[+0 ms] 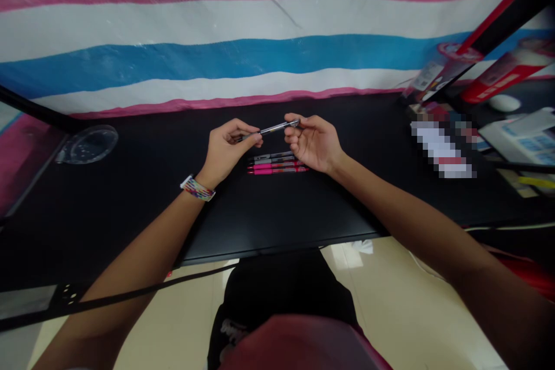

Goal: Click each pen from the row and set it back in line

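The left hand [229, 149] pinched one end of a pen [275, 128], and the right hand [318, 145] grasped the other; pink and grey pens [269, 166] lay nearby on the black desk [130, 202].

Looks forward and down from the wearer's head over a black desk [139, 202]; close enough to show the left hand [229, 147] and right hand [318, 141] mid-view, wide enough to include a striped sheet [243, 58] ahead and floor [173, 324] below.
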Demonstrator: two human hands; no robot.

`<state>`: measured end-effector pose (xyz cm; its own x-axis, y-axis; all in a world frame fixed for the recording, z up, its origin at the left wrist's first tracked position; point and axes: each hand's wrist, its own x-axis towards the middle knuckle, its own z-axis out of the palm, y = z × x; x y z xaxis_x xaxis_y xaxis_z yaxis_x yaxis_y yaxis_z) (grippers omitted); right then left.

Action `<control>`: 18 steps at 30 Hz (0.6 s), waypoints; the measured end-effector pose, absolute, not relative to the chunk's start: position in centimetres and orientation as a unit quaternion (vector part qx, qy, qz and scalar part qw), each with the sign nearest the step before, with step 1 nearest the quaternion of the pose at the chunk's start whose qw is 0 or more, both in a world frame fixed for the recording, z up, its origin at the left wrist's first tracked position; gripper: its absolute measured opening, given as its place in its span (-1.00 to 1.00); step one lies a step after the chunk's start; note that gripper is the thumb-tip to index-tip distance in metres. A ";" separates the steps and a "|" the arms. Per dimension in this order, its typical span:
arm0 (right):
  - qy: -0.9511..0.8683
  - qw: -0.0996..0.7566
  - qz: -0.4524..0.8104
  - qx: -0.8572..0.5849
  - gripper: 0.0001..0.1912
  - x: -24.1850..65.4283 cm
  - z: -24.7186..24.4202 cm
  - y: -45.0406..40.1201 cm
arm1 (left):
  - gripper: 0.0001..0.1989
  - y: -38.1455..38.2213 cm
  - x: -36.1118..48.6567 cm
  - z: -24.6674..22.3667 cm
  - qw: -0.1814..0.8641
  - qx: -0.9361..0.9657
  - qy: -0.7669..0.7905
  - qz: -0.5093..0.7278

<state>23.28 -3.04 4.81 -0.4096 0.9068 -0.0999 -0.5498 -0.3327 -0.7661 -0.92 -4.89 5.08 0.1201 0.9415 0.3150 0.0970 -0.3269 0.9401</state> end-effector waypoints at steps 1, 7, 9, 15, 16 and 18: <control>-0.329 0.472 0.770 -0.276 -0.71 23.2 4.9 -3.1 | -0.67 -4.9 -0.9 5.1 0.408 0.628 0.412 0.518; -0.410 0.473 0.723 -0.293 -0.63 23.4 5.3 -3.2 | -0.66 -4.9 -1.0 5.2 0.395 0.632 0.431 0.509; -0.499 0.479 0.651 -0.315 -0.62 23.7 5.2 -3.2 | -0.66 -4.8 -1.2 5.1 0.379 0.638 0.438 0.508; -0.740 0.422 0.351 -0.389 -0.82 25.7 4.7 -2.8 | -0.71 -4.2 -1.8 4.7 0.350 0.683 0.434 0.472; -0.759 0.404 0.332 -0.386 -0.82 26.0 4.7 -2.7 | -0.73 -4.2 -1.9 4.6 0.347 0.690 0.433 0.465; -0.791 0.369 0.311 -0.377 -0.83 26.7 4.7 -2.3 | -0.80 -4.2 -1.9 4.6 0.328 0.708 0.437 0.447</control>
<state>26.65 -2.31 4.68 -0.4438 0.8255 0.3488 0.3668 0.5224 -0.7698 -1.94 -4.18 4.57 0.2174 0.9127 0.3459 0.3254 -0.4019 0.8559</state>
